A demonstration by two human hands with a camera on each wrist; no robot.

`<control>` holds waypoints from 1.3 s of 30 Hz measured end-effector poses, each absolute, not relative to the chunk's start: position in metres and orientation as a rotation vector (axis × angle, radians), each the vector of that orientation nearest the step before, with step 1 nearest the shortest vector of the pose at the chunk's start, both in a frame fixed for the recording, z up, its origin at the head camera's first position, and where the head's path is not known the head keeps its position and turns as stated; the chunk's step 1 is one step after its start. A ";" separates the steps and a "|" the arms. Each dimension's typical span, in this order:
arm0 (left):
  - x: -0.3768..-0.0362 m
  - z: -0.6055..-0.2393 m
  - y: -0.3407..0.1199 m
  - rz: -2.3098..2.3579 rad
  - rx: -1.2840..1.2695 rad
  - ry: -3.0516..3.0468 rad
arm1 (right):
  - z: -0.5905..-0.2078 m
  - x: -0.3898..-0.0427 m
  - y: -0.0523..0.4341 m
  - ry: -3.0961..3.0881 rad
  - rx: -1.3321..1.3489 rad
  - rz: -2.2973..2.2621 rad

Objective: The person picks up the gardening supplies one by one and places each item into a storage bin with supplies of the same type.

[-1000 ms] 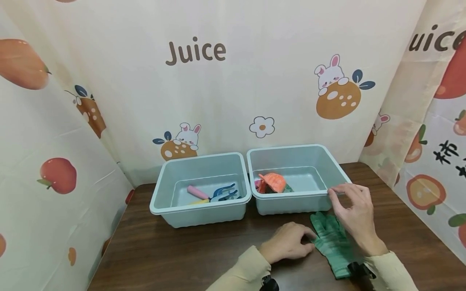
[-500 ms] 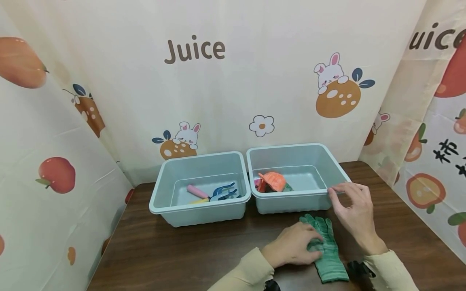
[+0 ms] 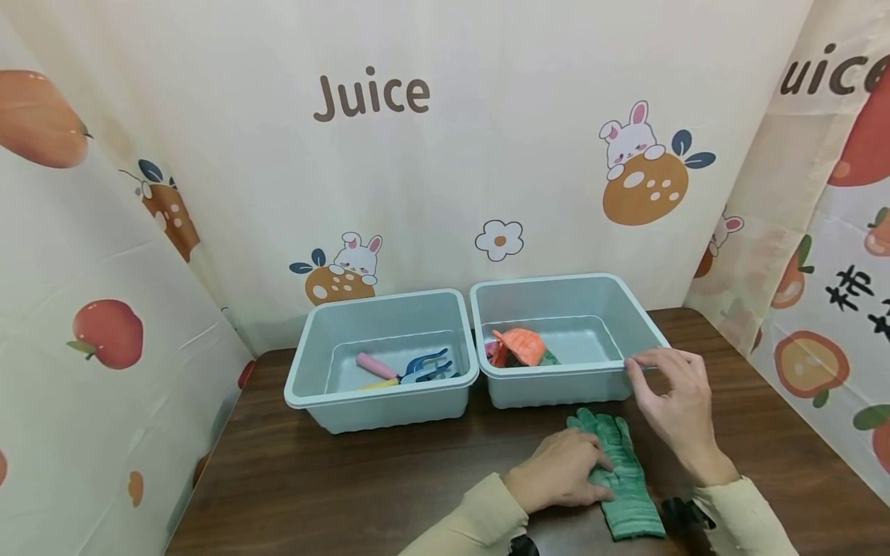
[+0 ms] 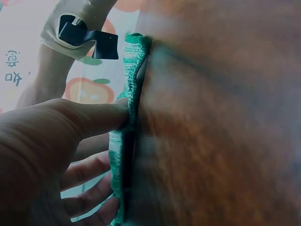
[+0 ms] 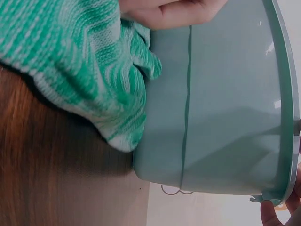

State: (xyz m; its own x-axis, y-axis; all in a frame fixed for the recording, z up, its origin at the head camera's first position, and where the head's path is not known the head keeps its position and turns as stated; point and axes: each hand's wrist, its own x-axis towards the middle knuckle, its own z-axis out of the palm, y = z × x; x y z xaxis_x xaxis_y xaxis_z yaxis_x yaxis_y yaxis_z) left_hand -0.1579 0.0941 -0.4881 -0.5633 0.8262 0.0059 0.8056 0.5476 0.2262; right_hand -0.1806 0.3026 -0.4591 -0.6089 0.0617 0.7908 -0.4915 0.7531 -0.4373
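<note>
Head view. One green knitted work glove, lying flat on the dark wooden tabletop near its front edge, right of centre. Long axis runs front to back: cuff toward the person, fingertips toward the tubs and just short of the right one. Left hand: resting on the glove's left half from the left side, fingers lightly bent and pressing down, not closed round it. Right hand: off the glove, raised beyond it, thumb and forefinger pinching the front right corner of the rim of the right pale blue plastic tub. The left hand is therefore the nearer to the glove. In that tub, an orange glove over other fabric. Left pale blue plastic tub, touching the right one: a pink-handled tool and blue garden forks.

Left wrist view. Glove seen edge-on against the wood; thumb laid on its edge, other fingers partly bent along it, holding it down.

Right wrist view. Glove fingertips close against the tub wall; whether they touch cannot be told. A fingertip shows at the tub rim, lower right corner.
</note>
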 end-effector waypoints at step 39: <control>-0.172 -0.470 0.077 0.727 1.458 2.563 | -0.458 -0.179 0.303 -2.100 0.330 0.814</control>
State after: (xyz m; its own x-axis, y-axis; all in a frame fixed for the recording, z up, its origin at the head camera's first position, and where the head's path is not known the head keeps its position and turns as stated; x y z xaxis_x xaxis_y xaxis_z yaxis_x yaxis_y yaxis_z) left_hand -0.1724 0.0769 -0.4696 -0.5349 0.8330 0.1413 0.7831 0.4260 0.4530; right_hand -0.1794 0.3028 -0.4580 -0.6134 0.0519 0.7880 -0.4926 0.7548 -0.4332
